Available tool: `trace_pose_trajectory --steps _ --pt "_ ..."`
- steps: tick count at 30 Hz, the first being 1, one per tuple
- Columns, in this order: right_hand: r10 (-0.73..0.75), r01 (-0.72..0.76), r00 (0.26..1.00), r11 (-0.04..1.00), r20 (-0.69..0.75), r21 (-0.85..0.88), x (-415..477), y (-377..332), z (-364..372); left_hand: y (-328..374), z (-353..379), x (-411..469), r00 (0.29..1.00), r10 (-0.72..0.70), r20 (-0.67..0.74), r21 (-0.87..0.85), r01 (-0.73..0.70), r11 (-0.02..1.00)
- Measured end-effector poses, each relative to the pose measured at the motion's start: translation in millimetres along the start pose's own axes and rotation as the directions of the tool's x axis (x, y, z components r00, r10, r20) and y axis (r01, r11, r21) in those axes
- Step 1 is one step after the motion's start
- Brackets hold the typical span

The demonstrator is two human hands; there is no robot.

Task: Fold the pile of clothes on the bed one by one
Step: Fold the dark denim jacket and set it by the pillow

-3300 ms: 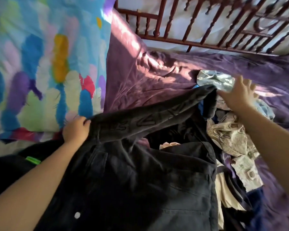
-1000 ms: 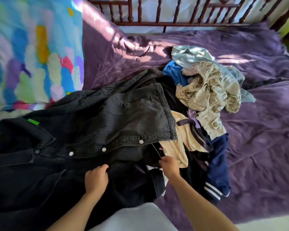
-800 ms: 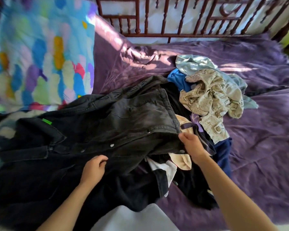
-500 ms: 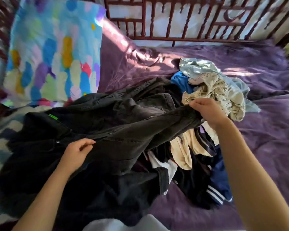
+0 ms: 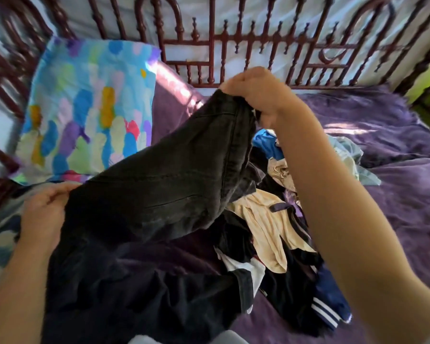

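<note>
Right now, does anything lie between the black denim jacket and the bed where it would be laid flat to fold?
Partly. The left hand and right hand hold the black denim jacket raised. Bare purple bedcover shows beneath its middle, but the pile of clothes lies under its right end.

Two hands (image 5: 41,214) (image 5: 256,93), one jacket (image 5: 159,189), one pillow (image 5: 85,108)

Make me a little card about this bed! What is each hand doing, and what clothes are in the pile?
left hand: grips one edge of the black denim jacket
right hand: grips another edge, raised above the pile
pile: cream garment, navy striped garment, blue garment
bed: purple blanket, colourful pillow
</note>
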State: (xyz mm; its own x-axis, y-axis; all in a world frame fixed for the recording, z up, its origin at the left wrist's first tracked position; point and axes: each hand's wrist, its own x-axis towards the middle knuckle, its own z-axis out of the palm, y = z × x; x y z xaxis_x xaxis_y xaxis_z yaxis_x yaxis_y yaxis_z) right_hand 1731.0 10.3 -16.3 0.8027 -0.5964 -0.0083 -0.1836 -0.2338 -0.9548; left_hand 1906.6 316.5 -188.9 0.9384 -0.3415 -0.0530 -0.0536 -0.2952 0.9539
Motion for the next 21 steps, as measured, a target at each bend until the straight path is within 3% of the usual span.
trace_pose_trajectory --steps 4,6,7,9,12,16,21 --pt "-0.043 0.017 0.978 0.992 -0.202 -0.129 43 18 26 -14 14 -7 0.995 0.101 -0.025 0.279 -0.091 0.956" --pt "0.042 -0.137 0.94 0.955 -0.34 -0.261 48 82 40 -46 27 -15 0.998 -0.004 0.059 0.477 -0.025 0.878" --pt "0.151 -0.275 0.914 0.913 -0.376 -0.302 40 126 45 -63 33 -22 0.989 -0.101 0.111 0.554 0.023 0.833" --pt "0.405 -0.522 0.838 0.789 -0.365 -0.324 5 203 55 -91 43 -38 0.941 -0.266 0.209 0.659 0.066 0.749" --pt "0.628 -0.702 0.71 0.666 -0.319 -0.251 -71 283 67 -120 54 -66 0.867 -0.353 0.351 0.785 -0.067 0.616" --pt "0.747 -0.8 0.596 0.582 -0.295 -0.144 -146 335 85 -130 59 -89 0.826 -0.372 0.423 0.852 -0.223 0.474" --pt "0.728 -0.781 0.616 0.615 -0.301 -0.108 -161 360 99 -129 63 -94 0.815 -0.391 0.428 0.878 -0.273 0.392"
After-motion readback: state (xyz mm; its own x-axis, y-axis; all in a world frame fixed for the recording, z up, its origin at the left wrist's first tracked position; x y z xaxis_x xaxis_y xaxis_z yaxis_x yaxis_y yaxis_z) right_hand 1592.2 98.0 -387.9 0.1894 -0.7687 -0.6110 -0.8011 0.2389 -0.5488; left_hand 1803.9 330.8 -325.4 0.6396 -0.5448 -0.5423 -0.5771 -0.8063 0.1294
